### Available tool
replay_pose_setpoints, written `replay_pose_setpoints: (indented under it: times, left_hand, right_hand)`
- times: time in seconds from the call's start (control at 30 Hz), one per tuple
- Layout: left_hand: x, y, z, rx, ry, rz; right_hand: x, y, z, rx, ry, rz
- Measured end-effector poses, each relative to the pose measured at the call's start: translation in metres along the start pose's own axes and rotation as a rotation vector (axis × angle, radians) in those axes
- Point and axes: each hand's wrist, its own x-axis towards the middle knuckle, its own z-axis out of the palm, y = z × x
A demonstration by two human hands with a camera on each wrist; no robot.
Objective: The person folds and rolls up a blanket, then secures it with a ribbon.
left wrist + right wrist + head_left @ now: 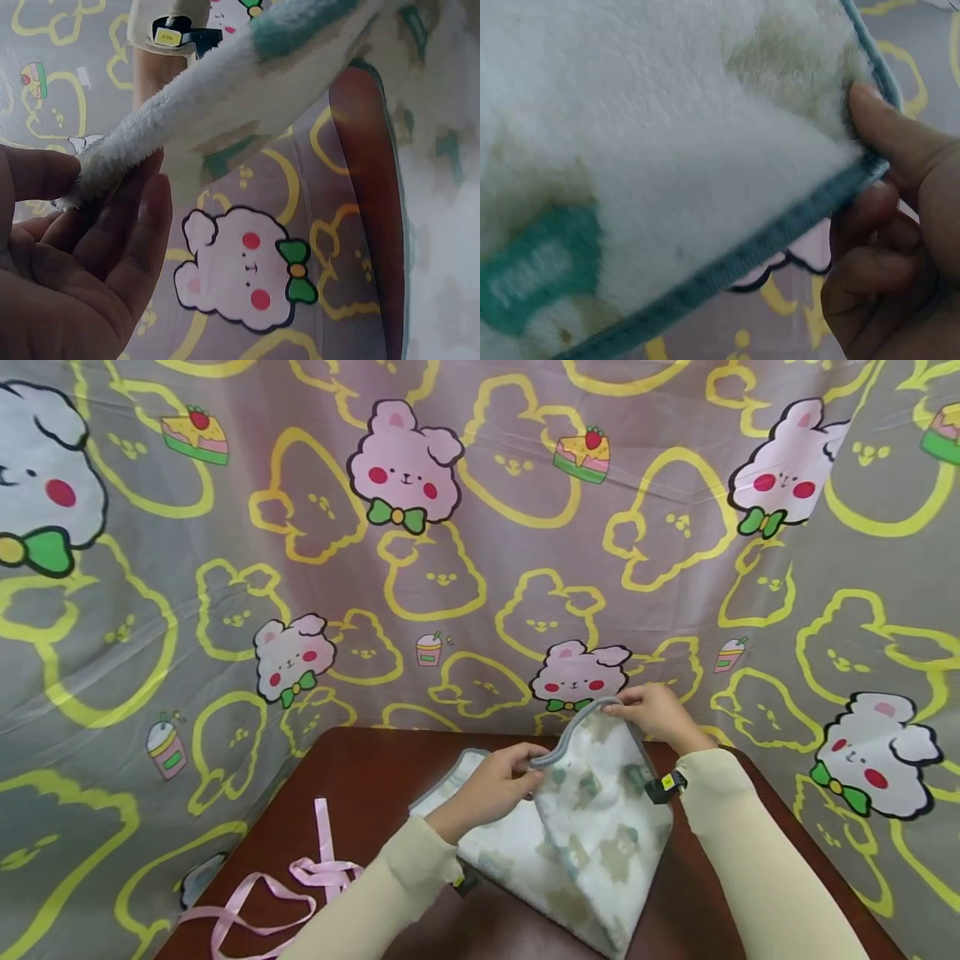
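A fluffy white towel (611,827) with brown bears, green patches and a grey-blue bound edge is lifted partly off the table, its lower part hanging in folds to a point at the front. My left hand (491,785) pinches the bound edge near the middle. Higher and to the right, my right hand (660,714) grips a corner. The left wrist view shows the thumb and fingers of that hand (82,262) on the fuzzy rim. In the right wrist view, the thumb of the right hand (907,217) lies on the pile, with curled fingers beneath the corner.
A loose pink ribbon (262,902) lies tangled on the left of the dark red-brown table (360,768). Behind and on both sides hangs a curtain (510,568) printed with rabbits and yellow outlines. Each wrist carries a small black camera mount (663,787).
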Motion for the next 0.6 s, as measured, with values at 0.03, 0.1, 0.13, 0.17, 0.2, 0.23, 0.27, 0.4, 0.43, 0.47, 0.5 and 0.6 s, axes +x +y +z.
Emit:
replay_pose_setpoints:
  times: [0.03, 0.1, 0.13, 0.17, 0.2, 0.23, 0.27, 0.4, 0.43, 0.47, 0.5, 0.6]
  left_hand:
    - [0.000, -0.001, -0.002, 0.001, 0.000, -0.001]
    - [-0.001, -0.003, -0.008, 0.007, 0.004, -0.007]
    - [-0.001, -0.004, -0.010, 0.004, 0.007, -0.010]
    - [-0.002, -0.006, -0.013, 0.002, 0.010, -0.014]
    - [-0.003, -0.007, -0.016, -0.001, 0.012, -0.019]
    - [-0.005, -0.009, -0.018, -0.003, 0.013, -0.024]
    - [-0.007, -0.011, -0.022, -0.002, 0.012, -0.030]
    - [-0.013, -0.020, -0.034, 0.003, 0.009, -0.042]
    - [-0.014, -0.022, -0.036, 0.010, 0.012, -0.043]
    - [-0.015, -0.024, -0.039, 0.021, 0.015, -0.044]
    - [-0.016, -0.026, -0.042, 0.029, 0.018, -0.041]
    - [-0.017, -0.031, -0.049, 0.065, 0.031, -0.058]
  right_hand:
    - [0.002, -0.003, 0.002, -0.033, 0.005, -0.010]
    - [0.006, -0.008, 0.007, -0.063, 0.018, -0.016]
    - [0.007, -0.010, 0.010, -0.070, 0.023, -0.019]
    - [0.009, -0.012, 0.013, -0.076, 0.025, -0.020]
    - [0.011, -0.014, 0.016, -0.077, 0.023, -0.025]
    - [0.012, -0.017, 0.020, -0.072, 0.018, -0.025]
    - [0.014, -0.019, 0.023, -0.059, 0.011, -0.023]
    - [0.020, -0.028, 0.035, 0.038, -0.034, -0.020]
    - [0.022, -0.029, 0.038, 0.051, -0.037, -0.026]
    - [0.023, -0.030, 0.040, 0.061, -0.040, -0.035]
    - [0.025, -0.031, 0.042, 0.063, -0.042, -0.048]
    - [0.030, -0.032, 0.047, 0.033, -0.039, -0.097]
